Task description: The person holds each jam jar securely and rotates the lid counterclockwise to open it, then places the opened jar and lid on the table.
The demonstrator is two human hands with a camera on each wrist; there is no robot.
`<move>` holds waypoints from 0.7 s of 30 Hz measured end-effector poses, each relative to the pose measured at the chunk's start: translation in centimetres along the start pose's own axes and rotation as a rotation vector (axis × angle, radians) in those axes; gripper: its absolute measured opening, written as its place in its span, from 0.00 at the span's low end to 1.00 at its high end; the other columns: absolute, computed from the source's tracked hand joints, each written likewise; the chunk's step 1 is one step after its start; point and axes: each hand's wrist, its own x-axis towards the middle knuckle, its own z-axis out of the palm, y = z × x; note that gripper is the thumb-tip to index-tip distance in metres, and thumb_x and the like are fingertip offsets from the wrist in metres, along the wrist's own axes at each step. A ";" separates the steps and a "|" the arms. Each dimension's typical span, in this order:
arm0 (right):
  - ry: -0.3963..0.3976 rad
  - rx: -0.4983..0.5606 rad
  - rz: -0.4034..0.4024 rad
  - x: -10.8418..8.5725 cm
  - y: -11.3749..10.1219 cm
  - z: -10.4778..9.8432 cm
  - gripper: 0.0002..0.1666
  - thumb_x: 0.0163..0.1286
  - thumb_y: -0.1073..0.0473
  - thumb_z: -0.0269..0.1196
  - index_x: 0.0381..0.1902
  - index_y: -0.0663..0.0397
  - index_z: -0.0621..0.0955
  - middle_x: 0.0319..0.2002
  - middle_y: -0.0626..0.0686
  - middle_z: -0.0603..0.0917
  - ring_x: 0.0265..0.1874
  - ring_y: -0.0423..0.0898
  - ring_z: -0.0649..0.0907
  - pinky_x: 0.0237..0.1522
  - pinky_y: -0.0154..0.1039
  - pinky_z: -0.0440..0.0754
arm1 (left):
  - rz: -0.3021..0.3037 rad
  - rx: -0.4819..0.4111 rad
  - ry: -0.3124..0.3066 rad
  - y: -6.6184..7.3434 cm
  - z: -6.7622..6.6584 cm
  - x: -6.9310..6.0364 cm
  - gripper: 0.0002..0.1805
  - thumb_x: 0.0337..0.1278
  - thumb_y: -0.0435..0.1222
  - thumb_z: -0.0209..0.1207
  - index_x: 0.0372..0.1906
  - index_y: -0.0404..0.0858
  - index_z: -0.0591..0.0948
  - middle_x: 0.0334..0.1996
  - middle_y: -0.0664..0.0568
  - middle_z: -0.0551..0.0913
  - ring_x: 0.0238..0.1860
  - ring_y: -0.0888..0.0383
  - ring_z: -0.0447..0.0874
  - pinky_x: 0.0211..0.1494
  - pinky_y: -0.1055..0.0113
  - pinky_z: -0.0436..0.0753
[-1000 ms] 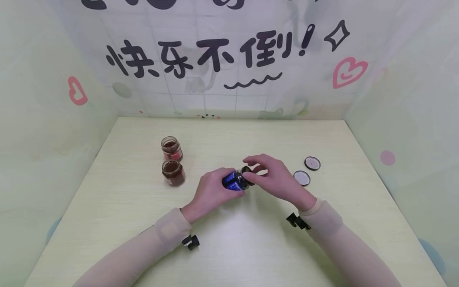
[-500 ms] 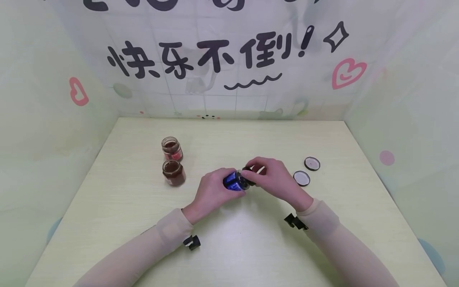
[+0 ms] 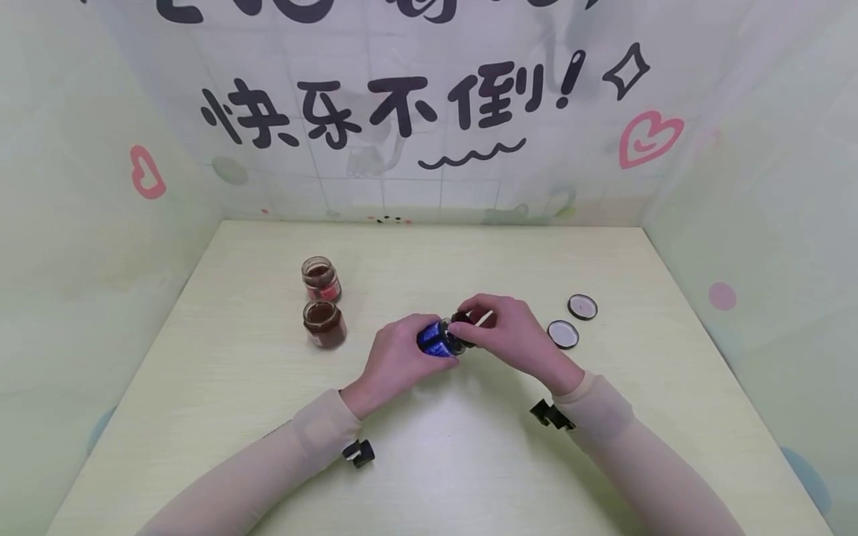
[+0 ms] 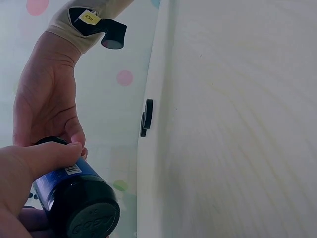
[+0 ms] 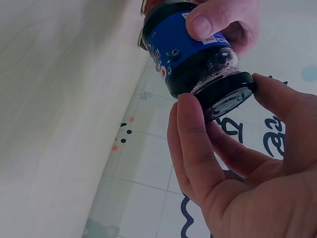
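My left hand point(image 3: 402, 348) grips a glass jar with a blue label point(image 5: 168, 42), wrapped round its body over the middle of the table. The jar is tilted, its mouth end toward my right hand point(image 3: 506, 327) and its base toward the left wrist camera. Dark contents show through the glass below the lid. Fingertips and thumb of the right hand pinch the rim of the black lid point(image 5: 225, 96), which sits at the jar's mouth. Whether the lid is tight or loose I cannot tell.
Two lidless jars with reddish-brown contents, a rear jar point(image 3: 321, 279) and a front jar point(image 3: 325, 325), stand left on the pale table point(image 3: 449, 447). To the right lie a far lid point(image 3: 582, 307) and a near lid point(image 3: 563, 334), both inside up. Walls enclose the back and sides.
A second ago the right hand's fingers were spread more widely at the lid; they have since drawn in round its rim. The left hand and jar stay almost in place.
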 end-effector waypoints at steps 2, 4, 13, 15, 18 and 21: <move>-0.001 0.005 -0.001 0.0 0.0 0.0 0.19 0.63 0.37 0.70 0.46 0.37 0.84 0.38 0.46 0.85 0.31 0.44 0.86 0.33 0.46 0.83 | -0.010 0.000 0.001 0.0 0.0 0.0 0.31 0.35 0.50 0.81 0.50 0.47 0.85 0.41 0.60 0.85 0.38 0.61 0.81 0.42 0.61 0.79; -0.002 0.011 -0.003 0.1 0.0 0.0 0.19 0.63 0.37 0.70 0.47 0.37 0.84 0.38 0.46 0.85 0.32 0.45 0.86 0.34 0.46 0.83 | -0.017 0.002 0.000 0.1 0.0 0.0 0.31 0.35 0.50 0.81 0.51 0.47 0.84 0.41 0.59 0.85 0.38 0.60 0.81 0.42 0.61 0.79; -0.008 0.017 -0.032 0.2 0.1 0.0 0.17 0.63 0.41 0.71 0.49 0.32 0.84 0.40 0.45 0.86 0.36 0.50 0.86 0.34 0.46 0.83 | -0.039 0.004 -0.013 0.0 -0.1 0.1 0.31 0.36 0.51 0.80 0.51 0.48 0.84 0.41 0.60 0.85 0.38 0.60 0.81 0.42 0.61 0.79; -0.011 0.013 -0.037 0.2 0.1 0.0 0.16 0.63 0.41 0.71 0.48 0.31 0.85 0.40 0.45 0.86 0.36 0.51 0.85 0.34 0.46 0.83 | -0.043 0.006 -0.018 0.0 -0.1 0.1 0.31 0.36 0.51 0.80 0.50 0.48 0.85 0.40 0.60 0.85 0.38 0.60 0.80 0.42 0.61 0.79; -0.015 0.008 -0.040 0.2 0.2 0.0 0.16 0.63 0.41 0.71 0.48 0.31 0.85 0.41 0.44 0.86 0.37 0.50 0.85 0.35 0.46 0.83 | -0.048 0.006 -0.024 -0.1 -0.1 0.2 0.30 0.36 0.51 0.80 0.50 0.49 0.85 0.40 0.61 0.85 0.38 0.61 0.80 0.42 0.61 0.79; -0.018 0.008 -0.043 0.3 0.3 0.1 0.16 0.63 0.42 0.71 0.48 0.31 0.84 0.41 0.43 0.86 0.38 0.50 0.85 0.35 0.45 0.84 | -0.049 -0.003 -0.027 -0.2 -0.1 0.2 0.29 0.36 0.51 0.80 0.50 0.49 0.85 0.40 0.61 0.85 0.38 0.61 0.80 0.42 0.61 0.79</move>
